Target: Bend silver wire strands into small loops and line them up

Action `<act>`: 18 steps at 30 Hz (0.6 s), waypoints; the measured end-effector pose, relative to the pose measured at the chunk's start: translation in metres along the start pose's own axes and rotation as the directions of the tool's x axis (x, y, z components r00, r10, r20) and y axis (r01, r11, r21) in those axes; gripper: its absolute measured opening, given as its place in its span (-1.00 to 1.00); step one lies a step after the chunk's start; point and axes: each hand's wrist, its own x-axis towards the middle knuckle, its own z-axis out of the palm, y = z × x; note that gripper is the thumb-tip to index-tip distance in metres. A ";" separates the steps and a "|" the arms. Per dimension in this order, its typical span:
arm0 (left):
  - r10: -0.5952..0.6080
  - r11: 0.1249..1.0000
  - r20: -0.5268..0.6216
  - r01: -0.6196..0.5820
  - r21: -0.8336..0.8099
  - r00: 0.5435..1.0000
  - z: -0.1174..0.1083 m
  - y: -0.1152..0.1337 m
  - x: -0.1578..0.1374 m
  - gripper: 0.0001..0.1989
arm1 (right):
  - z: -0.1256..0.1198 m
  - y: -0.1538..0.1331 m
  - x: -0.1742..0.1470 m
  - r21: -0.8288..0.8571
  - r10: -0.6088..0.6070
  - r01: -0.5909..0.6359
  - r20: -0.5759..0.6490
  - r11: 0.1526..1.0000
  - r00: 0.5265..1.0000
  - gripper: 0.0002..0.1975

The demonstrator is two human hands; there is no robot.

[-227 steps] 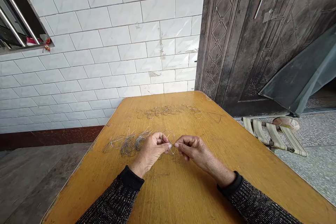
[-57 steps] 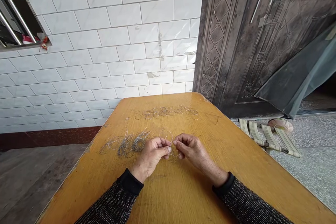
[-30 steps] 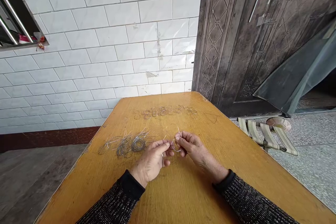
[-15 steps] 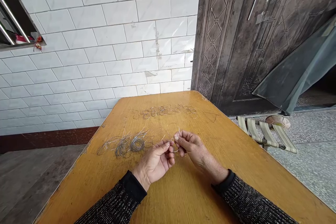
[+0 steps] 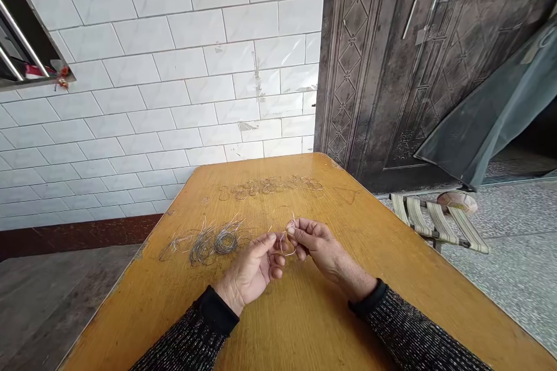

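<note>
Hands (image 5: 253, 269) (image 5: 322, 247) farther apart, one wire (image 5: 286, 254) between.

Table (image 5: 304, 319) had a wood-grain top: smooth, semi-gloss fin., w/ worn edges. Wire loop (image 5: 287, 254) and wire coil (image 5: 226, 242) were thin metal, w/ bright glints on grey surf. Wall tiles (image 5: 139, 72) looked ceramic, smooth and glossy. Door (image 5: 378, 93) looked like dark metal: embossed, dull, scratched. Window bars (image 5: 24, 37) were metal, polished. Stool straps (image 5: 439, 221) were woven cloth, matt. Sleeves (image 5: 418, 330) were knit cloth, matt, w/ shiny flecks; cuffs (image 5: 217, 310) were plain, matt knit.
</note>
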 end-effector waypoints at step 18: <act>0.155 0.975 -0.054 -0.145 0.166 0.986 -0.004 0.005 0.003 -0.79 | 0.003 0.000 -0.001 -0.040 0.075 -0.075 0.005 0.996 0.997 -0.67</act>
